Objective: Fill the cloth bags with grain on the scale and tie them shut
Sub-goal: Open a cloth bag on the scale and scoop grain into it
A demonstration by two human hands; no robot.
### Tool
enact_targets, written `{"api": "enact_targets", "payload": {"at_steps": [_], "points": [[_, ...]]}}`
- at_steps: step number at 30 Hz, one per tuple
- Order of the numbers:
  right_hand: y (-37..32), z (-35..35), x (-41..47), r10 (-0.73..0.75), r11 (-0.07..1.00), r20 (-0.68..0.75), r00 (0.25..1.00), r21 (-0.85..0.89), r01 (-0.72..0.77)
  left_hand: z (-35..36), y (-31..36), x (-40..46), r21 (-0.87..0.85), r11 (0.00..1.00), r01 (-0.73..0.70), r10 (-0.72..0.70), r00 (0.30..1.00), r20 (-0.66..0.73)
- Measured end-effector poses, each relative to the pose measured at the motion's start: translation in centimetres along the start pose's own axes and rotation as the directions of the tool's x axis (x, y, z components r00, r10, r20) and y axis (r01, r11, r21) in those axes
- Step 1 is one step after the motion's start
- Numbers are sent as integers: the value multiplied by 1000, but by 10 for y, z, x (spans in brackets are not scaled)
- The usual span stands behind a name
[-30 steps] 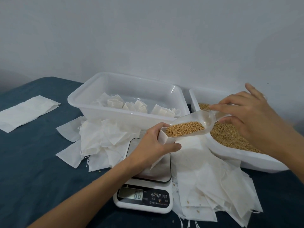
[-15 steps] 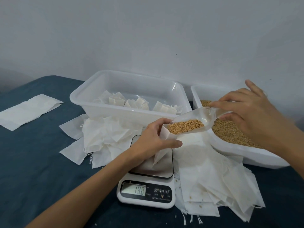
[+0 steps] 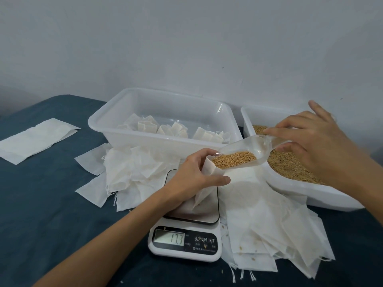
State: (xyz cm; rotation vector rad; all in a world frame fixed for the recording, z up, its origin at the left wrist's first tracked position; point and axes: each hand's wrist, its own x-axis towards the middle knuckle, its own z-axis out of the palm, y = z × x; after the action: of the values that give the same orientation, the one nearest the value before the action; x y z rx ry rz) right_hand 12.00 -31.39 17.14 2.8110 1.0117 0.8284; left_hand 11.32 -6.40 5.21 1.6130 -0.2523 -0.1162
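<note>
My left hand (image 3: 192, 175) grips the open mouth of a white cloth bag (image 3: 204, 192) that stands on the white kitchen scale (image 3: 186, 239). The display reads about 17. My right hand (image 3: 315, 146) pinches the handle of a clear plastic scoop (image 3: 238, 156) half full of golden grain. The scoop's lip rests at the bag's mouth, tilted down into it. A white tub of grain (image 3: 290, 168) sits at the right, behind my right hand.
A clear tub (image 3: 128, 129) behind the scale holds several filled, tied bags. Loose empty bags lie heaped left (image 3: 128, 172) and right (image 3: 269, 220) of the scale. A folded white cloth (image 3: 35, 139) lies far left on the dark blue table cover (image 3: 51, 214).
The scoop has tipped lower into the bag's mouth and the bag has settled onto the scale. The reading went from about 6.6 to about 17.
</note>
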Motion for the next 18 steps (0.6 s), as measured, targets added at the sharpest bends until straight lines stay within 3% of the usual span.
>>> {"api": "enact_targets", "payload": {"at_steps": [18], "points": [[1,3,1,-18,1000,-16,1000,-8,18,2,3,-2,-8,1000,11,-11,1000,-1]]}}
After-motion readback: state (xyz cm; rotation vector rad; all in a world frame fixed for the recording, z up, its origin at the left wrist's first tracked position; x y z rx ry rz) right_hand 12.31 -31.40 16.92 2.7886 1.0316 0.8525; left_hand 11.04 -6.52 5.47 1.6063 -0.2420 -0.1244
